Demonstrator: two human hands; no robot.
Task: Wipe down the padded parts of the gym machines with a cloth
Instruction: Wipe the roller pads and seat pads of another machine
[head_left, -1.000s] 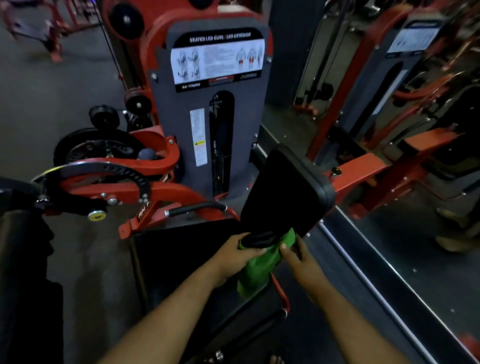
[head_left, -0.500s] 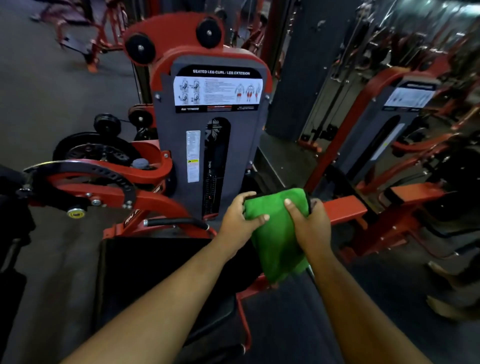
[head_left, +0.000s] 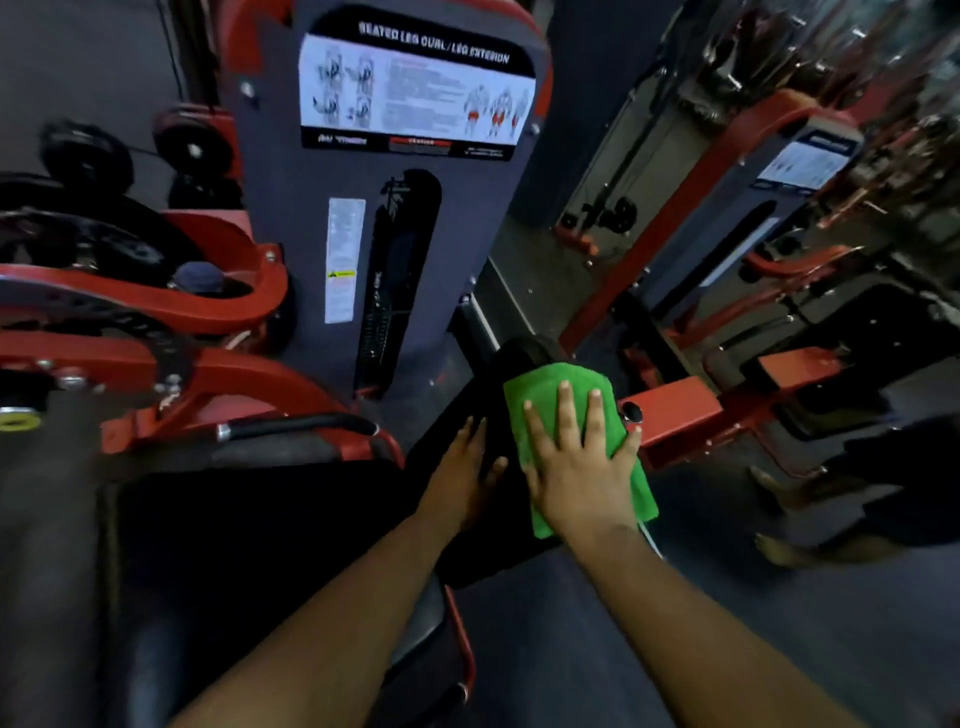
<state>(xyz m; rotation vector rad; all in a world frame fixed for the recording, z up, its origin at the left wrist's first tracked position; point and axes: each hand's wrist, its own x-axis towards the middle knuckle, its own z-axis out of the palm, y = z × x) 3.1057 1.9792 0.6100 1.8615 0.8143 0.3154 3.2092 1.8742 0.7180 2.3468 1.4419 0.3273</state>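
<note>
A green cloth (head_left: 550, 389) lies spread over the black back pad (head_left: 524, 353) of the red and grey seated leg curl machine. My right hand (head_left: 576, 467) presses flat on the cloth with its fingers straight and spread. My left hand (head_left: 465, 470) rests with straight fingers on the pad's left side, beside the cloth. The black seat pad (head_left: 249, 530) lies below and to the left, under my left forearm. Most of the back pad is hidden by the cloth and my hands.
The grey weight-stack cover (head_left: 363, 208) with its instruction label stands right behind the pad. Red frame arms and a black handle (head_left: 301, 426) sit at left. A mirror (head_left: 779, 208) at right reflects the machine, with a red bracket (head_left: 675, 415) beside the pad.
Both hands held the cloth at the pad's lower end, then drew it up over the pad. Now the left hand has let go and the right hand presses it flat.
</note>
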